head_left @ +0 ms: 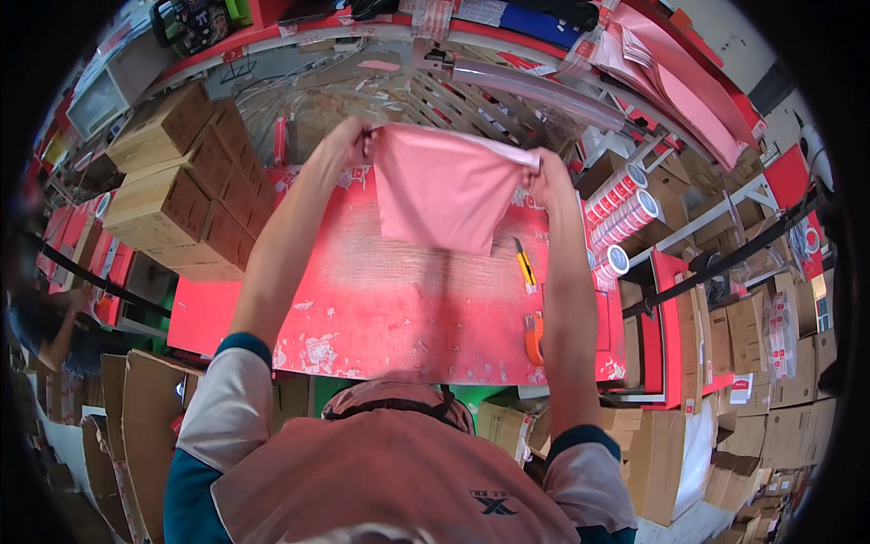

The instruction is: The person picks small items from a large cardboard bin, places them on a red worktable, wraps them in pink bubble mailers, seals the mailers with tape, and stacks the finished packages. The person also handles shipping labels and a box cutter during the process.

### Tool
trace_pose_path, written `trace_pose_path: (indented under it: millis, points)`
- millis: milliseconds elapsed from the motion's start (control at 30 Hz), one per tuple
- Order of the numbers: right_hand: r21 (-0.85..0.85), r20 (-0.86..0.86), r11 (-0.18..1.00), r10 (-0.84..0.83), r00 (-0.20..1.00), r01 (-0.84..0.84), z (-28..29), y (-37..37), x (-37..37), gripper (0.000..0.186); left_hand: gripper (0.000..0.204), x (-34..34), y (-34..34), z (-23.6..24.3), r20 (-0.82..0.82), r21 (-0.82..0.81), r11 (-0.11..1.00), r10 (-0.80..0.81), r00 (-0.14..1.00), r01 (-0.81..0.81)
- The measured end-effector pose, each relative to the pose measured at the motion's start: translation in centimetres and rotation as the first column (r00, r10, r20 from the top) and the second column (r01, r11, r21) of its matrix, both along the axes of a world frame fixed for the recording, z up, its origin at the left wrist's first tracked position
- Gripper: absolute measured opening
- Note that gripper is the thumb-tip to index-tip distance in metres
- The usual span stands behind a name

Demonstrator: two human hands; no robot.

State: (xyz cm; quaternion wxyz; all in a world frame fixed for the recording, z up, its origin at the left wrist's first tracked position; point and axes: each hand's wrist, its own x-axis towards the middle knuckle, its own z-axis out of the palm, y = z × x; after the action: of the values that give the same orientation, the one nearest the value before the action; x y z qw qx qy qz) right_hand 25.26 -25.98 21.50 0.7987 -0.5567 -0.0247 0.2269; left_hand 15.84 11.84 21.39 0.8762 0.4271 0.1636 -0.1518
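A pink plastic bag (444,186) with a pale strip along its top edge hangs spread out above the red worktable (362,335). Its upper left corner is pinched in my left hand (349,142). At the upper right corner, the fingers of my right hand (542,177) are closed on it. Both my arms reach far forward. Below the bag's right side lies a yellow and black utility knife (524,263). Nearer to me, beside my right forearm, is an orange tape dispenser (535,339).
Stacked cardboard boxes (186,177) stand on the table's left. Tape rolls (618,204) are piled at its right edge. Pink sheets or bags (671,82) lie on a red shelf at the far right. More cartons (770,426) fill the right side. Someone's arm (63,326) shows at far left.
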Motion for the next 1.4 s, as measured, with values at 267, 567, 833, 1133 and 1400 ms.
trace_pose_path:
  millis: [267,567,833,1133,1400]
  points:
    - [0.016,0.034,0.988,-0.157,0.987,0.156,-0.1,-1.8,0.2,0.017,0.022,2.8,0.8,0.7,0.096,0.207,0.977,0.026,0.995,-0.045]
    - [-0.939,0.192,0.321,0.187,0.964,0.125,-28.5,-10.0,-26.5,0.015,0.034,-24.5,-5.8,-32.2,-0.368,0.497,0.808,-0.133,0.920,0.315]
    - [-0.615,0.560,0.789,0.433,0.707,0.004,-24.9,6.1,-28.1,0.017,0.040,-22.0,-4.5,-32.1,-0.306,0.490,0.813,-0.178,0.935,0.315]
    - [-0.637,0.546,0.770,0.439,0.714,0.013,-31.9,8.5,-31.7,0.011,0.034,-21.2,-3.6,-34.9,-0.177,0.561,0.779,-0.218,0.960,0.280]
    - [-0.914,-0.274,0.218,0.291,0.917,-0.342,-25.5,-24.3,-48.8,0.050,0.034,-21.2,-1.3,-31.5,0.198,0.914,0.405,-0.361,0.911,-0.039]
